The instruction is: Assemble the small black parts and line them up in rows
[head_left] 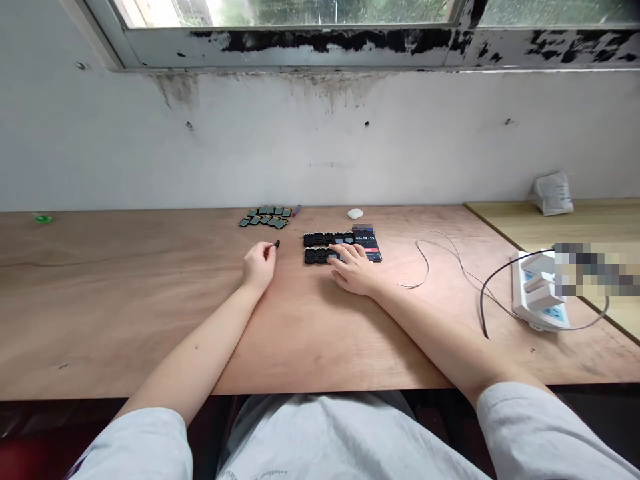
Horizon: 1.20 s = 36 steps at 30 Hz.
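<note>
My left hand is closed in a pinch on a small black piece, just above or on the wooden table; its exact kind is too small to make out. To the right lie two rows of small black plastic parts, side by side. My right hand is over the right end of the front row, fingers stretched out and touching or just above the parts; some are hidden under it. A phone showing a running timer lies right behind that hand. Green display-like modules sit in two rows beyond my left hand.
A white earbud-like case lies near the wall. At the right are a white power strip with plugs, a thin white cable and a white pouch. A purple-handled tool and a green item lie further left.
</note>
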{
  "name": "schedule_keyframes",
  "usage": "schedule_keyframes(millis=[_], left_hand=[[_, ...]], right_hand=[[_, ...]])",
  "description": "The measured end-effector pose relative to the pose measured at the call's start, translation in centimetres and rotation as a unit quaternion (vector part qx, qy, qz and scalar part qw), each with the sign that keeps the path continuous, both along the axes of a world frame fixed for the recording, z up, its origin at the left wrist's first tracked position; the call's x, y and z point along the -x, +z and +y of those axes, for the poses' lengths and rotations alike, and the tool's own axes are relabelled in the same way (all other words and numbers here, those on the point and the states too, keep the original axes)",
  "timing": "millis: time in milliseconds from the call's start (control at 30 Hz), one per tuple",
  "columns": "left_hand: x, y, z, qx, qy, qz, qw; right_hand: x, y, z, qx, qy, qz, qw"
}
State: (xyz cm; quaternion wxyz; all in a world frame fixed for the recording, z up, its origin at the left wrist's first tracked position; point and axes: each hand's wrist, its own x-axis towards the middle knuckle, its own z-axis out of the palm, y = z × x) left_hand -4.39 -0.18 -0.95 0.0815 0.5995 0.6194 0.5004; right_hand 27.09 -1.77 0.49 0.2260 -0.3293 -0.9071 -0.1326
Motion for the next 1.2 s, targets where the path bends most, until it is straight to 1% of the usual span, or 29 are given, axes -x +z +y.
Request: schedule_keyframes(millis=[33, 100, 200, 300, 500, 700, 767, 933, 1067, 1200], left_hand=[[-0.5, -0.1, -0.2, -0.017, -0.031, 0.075, 0.997], [-1.7, -0.4, -0.5, -0.032, -0.078, 0.178, 0.980], [-3.1, -0.7, -0.7, -0.013, -0.118, 0.268, 0.956], [-3.7, -0.7, -0.8, 0.005, -0.144, 0.322, 0.936], [-3.7, -0.3, -1.4, 0.004, -0.179, 0.332, 0.926], [-4.2, 0.0, -1.7, 0.006, -0.209, 0.341, 0.917], [-4.2, 0.0, -1.7, 0.004, -0.215, 0.338, 0.916], [-4.2, -0.2, -1.5, -0.018, -0.254, 0.313, 0.915], [-4.1, -0.2, -1.4, -0.011, -0.255, 0.305, 0.917], [-4.1, -0.2, -1.5, -0.004, -0.250, 0.304, 0.919]], right_hand=[[0.0, 0.0, 0.0, 0.009, 0.001, -0.006, 1.000], [0.0, 0.0, 0.1, 0.022, 0.000, -0.013, 1.000], [0.1, 0.0, 0.2, 0.027, -0.008, -0.010, 1.000], [0.1, -0.1, 0.4, 0.022, -0.030, -0.006, 0.999], [0.2, -0.6, 1.0, 0.017, -0.085, -0.014, 0.996], [0.2, -0.9, 1.2, 0.012, -0.122, -0.004, 0.993], [0.1, -1.0, 1.3, 0.014, -0.134, -0.001, 0.991], [0.0, -1.0, 1.4, 0.022, -0.163, -0.005, 0.986], [-0.1, -0.9, 1.5, 0.031, -0.188, 0.003, 0.982], [-0.1, -0.5, 2.2, 0.027, -0.222, 0.029, 0.974]])
